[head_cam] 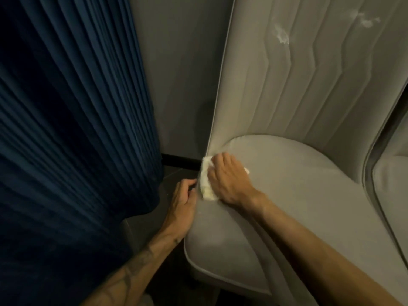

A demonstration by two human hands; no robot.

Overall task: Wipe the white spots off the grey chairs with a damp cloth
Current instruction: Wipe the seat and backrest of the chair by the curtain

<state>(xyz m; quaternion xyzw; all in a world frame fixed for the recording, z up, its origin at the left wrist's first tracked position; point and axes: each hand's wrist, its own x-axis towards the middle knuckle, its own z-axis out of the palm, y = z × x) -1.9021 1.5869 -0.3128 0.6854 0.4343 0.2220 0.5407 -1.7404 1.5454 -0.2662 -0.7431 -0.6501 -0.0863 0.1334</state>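
A grey upholstered chair (309, 195) fills the right half of the head view. My right hand (227, 180) presses a white cloth (206, 182) onto the left rear edge of the seat cushion, fingers curled over it. My left hand (184, 202) sits at the seat's left side just below the cloth, fingers curled against the seat edge; whether it holds the edge I cannot tell. Two white spots mark the quilted backrest, one at upper middle (282, 35) and one at upper right (366, 19).
A pleated dark blue curtain (72, 129) hangs close on the left. A grey wall (183, 74) with a dark skirting stands behind the chair. A second grey chair (393, 191) shows at the right edge. Dark floor tiles lie between curtain and chair.
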